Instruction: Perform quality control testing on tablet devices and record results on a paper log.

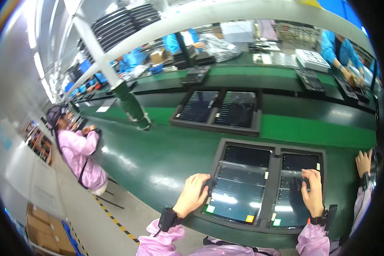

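A black foam tray [275, 170] with two compartments lies on the green bench in front of me. Each compartment holds one dark glossy flat panel: the left panel [239, 185] and the right panel [291, 194], with small coloured squares at their near corners. My left hand [193, 195] is at the tray's left rim, its fingertips at the edge and its thumb apart from them. Over the right panel, my right hand [314, 194] has bent fingers, with a gap between thumb and forefinger. Nothing shows in either hand. Both wrists carry black bands.
A second black tray [217, 128] with two dark panels sits farther back. A green-wrapped post [132, 104] rises from the bench at left. A person in pink [81, 147] sits at the left; another person's hand [363, 163] is at the right edge. People in blue work opposite.
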The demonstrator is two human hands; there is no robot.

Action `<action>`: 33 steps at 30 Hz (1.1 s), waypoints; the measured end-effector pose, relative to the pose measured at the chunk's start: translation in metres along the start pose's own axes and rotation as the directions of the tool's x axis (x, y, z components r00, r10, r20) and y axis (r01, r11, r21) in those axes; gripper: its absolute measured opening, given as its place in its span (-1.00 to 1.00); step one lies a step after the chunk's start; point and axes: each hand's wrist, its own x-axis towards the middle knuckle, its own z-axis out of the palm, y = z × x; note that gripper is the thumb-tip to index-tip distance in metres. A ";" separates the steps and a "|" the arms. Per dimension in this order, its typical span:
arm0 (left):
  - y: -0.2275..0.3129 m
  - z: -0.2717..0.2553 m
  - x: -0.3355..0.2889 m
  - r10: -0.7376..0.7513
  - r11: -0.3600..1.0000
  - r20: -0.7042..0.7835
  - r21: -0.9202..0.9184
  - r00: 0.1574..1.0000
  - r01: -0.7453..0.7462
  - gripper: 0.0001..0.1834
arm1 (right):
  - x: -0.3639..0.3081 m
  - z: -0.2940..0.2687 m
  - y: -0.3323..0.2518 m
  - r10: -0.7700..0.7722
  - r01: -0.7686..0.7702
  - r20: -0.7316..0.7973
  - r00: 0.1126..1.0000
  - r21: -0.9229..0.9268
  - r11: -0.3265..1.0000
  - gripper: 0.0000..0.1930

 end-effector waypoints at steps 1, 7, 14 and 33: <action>0.000 -0.003 -0.013 -0.033 0.999 -0.025 -0.007 0.999 0.033 -0.58 | 0.001 0.000 -0.003 -0.023 0.023 0.014 1.000 -0.004 1.000 -0.71; 0.017 0.010 -0.031 -0.118 0.987 -0.118 -0.126 0.986 0.103 -0.58 | -0.011 -0.012 -0.017 -0.095 0.098 0.058 0.994 -0.040 0.994 -0.70; 0.034 0.013 -0.025 0.033 0.996 0.046 -0.081 0.998 -0.030 -0.51 | -0.051 -0.029 -0.028 -0.106 0.131 0.292 0.950 -0.065 0.989 -0.69; 0.068 0.010 0.007 0.264 0.962 0.515 -0.085 0.815 -0.259 -0.38 | -0.048 -0.023 -0.024 -0.144 0.288 0.645 0.751 -0.124 0.949 -0.65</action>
